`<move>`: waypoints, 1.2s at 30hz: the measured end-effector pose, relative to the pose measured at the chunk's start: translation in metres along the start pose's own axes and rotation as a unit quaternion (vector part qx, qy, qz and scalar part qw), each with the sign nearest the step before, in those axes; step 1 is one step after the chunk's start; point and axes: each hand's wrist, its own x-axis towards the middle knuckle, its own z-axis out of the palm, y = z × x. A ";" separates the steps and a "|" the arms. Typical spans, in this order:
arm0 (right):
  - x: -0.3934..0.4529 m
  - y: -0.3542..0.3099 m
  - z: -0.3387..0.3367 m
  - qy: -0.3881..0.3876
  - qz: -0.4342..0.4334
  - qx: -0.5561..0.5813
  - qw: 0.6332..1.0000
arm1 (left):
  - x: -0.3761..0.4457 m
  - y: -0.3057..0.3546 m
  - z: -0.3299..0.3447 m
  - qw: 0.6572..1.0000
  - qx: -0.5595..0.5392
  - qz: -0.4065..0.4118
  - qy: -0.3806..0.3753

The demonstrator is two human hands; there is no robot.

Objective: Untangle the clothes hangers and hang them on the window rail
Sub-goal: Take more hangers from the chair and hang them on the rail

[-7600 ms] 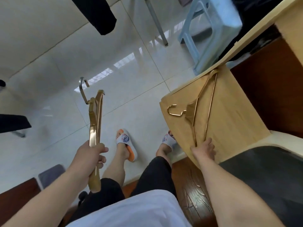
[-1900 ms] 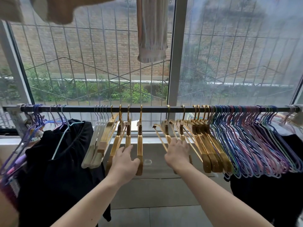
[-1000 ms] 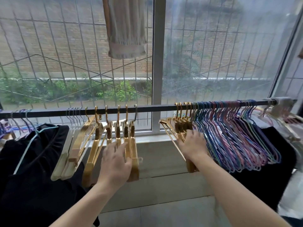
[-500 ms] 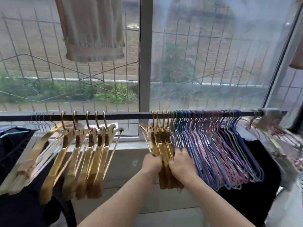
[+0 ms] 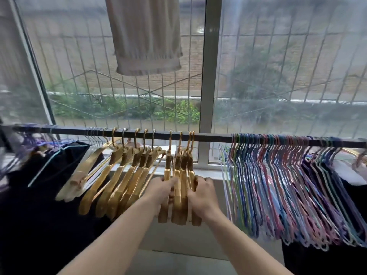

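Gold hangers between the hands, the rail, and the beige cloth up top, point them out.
gold hangers (image 5: 179, 195): head view, shoulder of a middle hanger.
rail (image 5: 214, 138): head view, bare stretch.
beige cloth (image 5: 147, 36): head view, middle of fabric.

Viewpoint: one head-worn wide-angle camera, at the person's eye level.
Facing: forward, slightly downward, at the dark horizontal window rail (image 5: 214, 138).
Nearness: close; forearms enter from the bottom edge.
Shared views: none, only one view.
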 end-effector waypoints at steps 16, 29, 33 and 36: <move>0.045 0.081 -0.131 0.051 0.164 -0.257 0.951 | -0.031 0.001 -0.026 0.950 0.226 0.190 0.103; 0.059 0.046 -0.093 -0.011 0.098 -0.177 0.979 | -0.032 0.010 0.016 0.900 0.364 0.236 0.039; 0.061 0.037 -0.094 -0.018 0.106 -0.092 0.990 | -0.034 0.011 0.028 0.899 0.382 0.213 0.001; 0.058 0.036 -0.093 -0.049 0.103 -0.031 0.993 | -0.030 0.014 0.042 0.894 0.391 0.220 -0.021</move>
